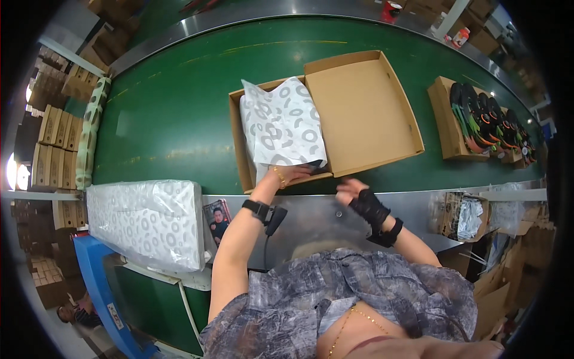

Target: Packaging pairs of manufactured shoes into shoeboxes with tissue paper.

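An open brown cardboard box (382, 119) lies on the green work surface, its lid folded out to the right. White tissue paper (290, 122) with grey ring and dash marks covers the left half, and a bit of something dark shows under its near edge. My left hand (290, 174), with a bracelet and a black wrist strap, reaches into the near side of the box. Its fingers stretch to the right at the paper's edge, their tips partly hidden. My right hand (362, 200), in a black fingerless glove, hovers just outside the near edge, fingers loosely bent and apart, holding nothing.
A plastic-wrapped stack of the same patterned paper (146, 224) lies at the left, beside a card with a person's picture (216, 221). Black insoles with coloured edges (487, 119) lie on a carton at the right. A blue frame (98, 287) stands at lower left.
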`<move>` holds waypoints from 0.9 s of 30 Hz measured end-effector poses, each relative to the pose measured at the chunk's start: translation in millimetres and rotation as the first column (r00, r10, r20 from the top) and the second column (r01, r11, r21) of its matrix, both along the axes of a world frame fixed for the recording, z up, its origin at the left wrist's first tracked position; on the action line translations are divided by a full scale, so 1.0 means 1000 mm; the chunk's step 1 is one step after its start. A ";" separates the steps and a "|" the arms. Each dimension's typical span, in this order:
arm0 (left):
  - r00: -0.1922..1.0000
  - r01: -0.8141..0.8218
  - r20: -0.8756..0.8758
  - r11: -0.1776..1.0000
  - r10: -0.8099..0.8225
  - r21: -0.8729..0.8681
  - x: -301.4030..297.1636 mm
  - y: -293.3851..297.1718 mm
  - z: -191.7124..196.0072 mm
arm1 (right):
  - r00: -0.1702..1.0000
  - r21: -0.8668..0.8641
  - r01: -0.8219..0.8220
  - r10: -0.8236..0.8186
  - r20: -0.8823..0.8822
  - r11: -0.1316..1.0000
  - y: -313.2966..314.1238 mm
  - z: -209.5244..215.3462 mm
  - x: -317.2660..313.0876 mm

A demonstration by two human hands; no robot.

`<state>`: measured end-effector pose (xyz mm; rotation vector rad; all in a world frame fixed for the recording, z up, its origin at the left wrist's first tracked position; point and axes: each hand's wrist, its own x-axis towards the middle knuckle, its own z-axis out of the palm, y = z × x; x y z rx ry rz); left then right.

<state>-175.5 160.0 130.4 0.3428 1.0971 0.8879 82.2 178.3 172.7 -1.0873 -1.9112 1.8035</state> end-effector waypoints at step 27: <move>0.735 -0.677 0.065 0.736 0.675 0.014 -0.024 -0.093 0.052 | 0.863 0.846 -0.477 -0.055 0.502 0.240 0.017 0.034 -0.098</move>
